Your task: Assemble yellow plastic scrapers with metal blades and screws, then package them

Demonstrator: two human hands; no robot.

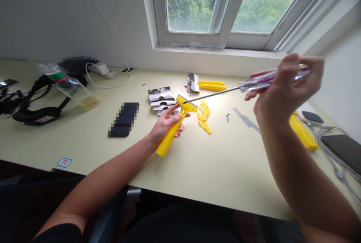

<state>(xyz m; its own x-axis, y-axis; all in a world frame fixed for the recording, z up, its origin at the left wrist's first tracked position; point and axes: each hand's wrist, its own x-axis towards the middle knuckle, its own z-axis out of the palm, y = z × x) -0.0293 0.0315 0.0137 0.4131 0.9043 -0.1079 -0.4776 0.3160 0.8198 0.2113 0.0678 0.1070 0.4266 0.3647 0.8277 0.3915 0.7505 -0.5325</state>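
My left hand (166,124) is closed around a yellow scraper (171,136), its ribbed handle angled down toward me and its wide head pointing away. In my right hand (287,85) is a screwdriver (262,79) with a clear and purple handle. Its long shaft slants left, and the tip meets the scraper's head near a screw. Just right of the head lie loose yellow plastic plates (205,116). Farther right are a small heap of screws (228,118) and thin metal blades (246,119).
Folded card packages (160,98) lie behind the scraper, with packaged yellow scrapers (211,85) near the window. A blurred dark phone (124,119) is at left, beyond it a tilted plastic bottle (75,89) and black headgear (42,113). Cables, another phone (345,151) and a yellow piece (303,132) sit at right.
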